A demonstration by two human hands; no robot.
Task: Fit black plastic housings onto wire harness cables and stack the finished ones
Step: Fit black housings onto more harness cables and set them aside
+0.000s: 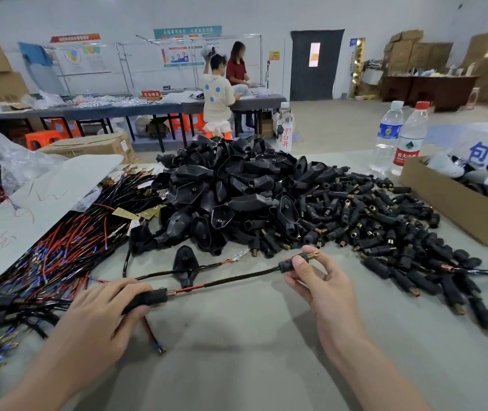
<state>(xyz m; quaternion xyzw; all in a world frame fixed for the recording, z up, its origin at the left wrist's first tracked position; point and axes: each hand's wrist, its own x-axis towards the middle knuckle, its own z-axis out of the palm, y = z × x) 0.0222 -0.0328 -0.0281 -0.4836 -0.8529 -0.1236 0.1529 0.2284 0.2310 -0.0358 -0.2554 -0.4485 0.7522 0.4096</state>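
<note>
Left hand (100, 315) grips black sleeve (150, 297), fingers hiding its left end. Right hand (316, 280) pinches connector (291, 264). Cable (236, 280) stretched between, near-centre table (251, 336). Housing heap (230, 188) beyond. Harness pile (58, 247) cut off left.

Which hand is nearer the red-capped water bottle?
Right. The right hand is in front of the red-capped water bottle, slightly left; the left hand lies much farther left.
</note>
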